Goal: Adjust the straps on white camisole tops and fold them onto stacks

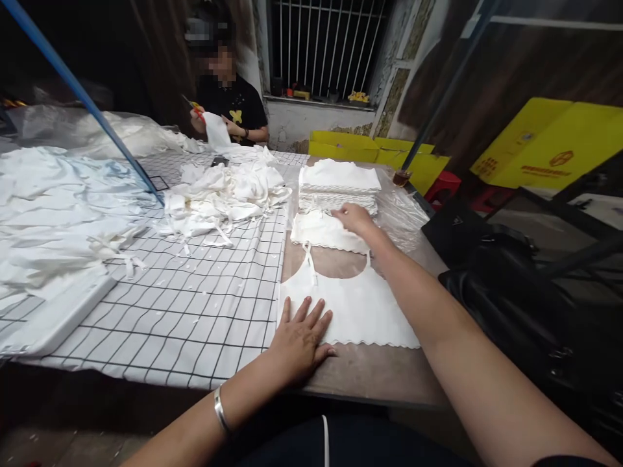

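A white camisole (360, 311) with thin straps and a wavy hem lies spread on the brown tabletop in front of me. My left hand (302, 337) rests flat on its lower left part, fingers spread. Beyond its straps is a folded white camisole (321, 232), laid against the front of a neat stack of folded white garments (339, 178). My right hand (356, 220) reaches over to the folded camisole, its fingers bent and closed at the upper edge. The fingertips are small in view, and the cloth between them is partly hidden.
Loose white garments (228, 191) lie heaped on the checked cloth (233, 272), with a larger pile (63, 207) at far left. Across the table a person (243, 104) holds red-handled scissors and white cloth. Clear plastic (402, 214) and a black bag (511, 292) are at right.
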{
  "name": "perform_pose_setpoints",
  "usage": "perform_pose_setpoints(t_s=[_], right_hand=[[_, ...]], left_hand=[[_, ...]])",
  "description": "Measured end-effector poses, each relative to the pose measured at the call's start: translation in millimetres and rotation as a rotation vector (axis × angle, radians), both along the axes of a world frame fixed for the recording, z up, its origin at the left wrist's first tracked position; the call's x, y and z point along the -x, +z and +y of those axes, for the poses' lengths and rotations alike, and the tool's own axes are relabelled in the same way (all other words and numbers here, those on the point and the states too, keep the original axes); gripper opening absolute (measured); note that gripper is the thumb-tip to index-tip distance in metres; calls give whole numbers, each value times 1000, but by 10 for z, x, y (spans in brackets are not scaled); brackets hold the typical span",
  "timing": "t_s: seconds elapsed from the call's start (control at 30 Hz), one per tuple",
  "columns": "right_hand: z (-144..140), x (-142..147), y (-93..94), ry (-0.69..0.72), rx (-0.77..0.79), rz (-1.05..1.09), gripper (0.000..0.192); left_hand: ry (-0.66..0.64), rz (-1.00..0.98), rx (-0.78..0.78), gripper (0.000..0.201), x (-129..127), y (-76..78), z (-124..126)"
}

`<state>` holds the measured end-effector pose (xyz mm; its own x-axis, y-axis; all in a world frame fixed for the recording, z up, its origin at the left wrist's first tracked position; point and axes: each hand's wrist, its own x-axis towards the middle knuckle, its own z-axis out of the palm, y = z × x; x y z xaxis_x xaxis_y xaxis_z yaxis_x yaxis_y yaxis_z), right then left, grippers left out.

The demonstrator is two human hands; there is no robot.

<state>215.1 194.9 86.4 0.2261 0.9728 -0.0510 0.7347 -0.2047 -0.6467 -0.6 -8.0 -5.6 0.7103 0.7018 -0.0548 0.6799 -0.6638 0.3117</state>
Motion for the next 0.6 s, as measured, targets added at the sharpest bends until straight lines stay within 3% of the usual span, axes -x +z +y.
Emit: perform_pose_setpoints(t_s=[0.1,0.2,0.3,0.4,0.6], right_hand=[[-248,-591,57,-110,28,-95,35],[-522,-873,-149,-137,113,-91,39],[-644,-859,-442,-155,153,-32,37],[-584,-779,-606,-177,173,111,32],[-241,-932,-449,-143,161,480,27]], left_hand=[[-103,-73,-51,66,-247,73,58],[-328,-153,-8,67,-610,116,125],[-508,-176,46,68,-895,80,161],[-553,-179,76,67,-989,10,154],[-547,-149,120,69,-942,11,119]])
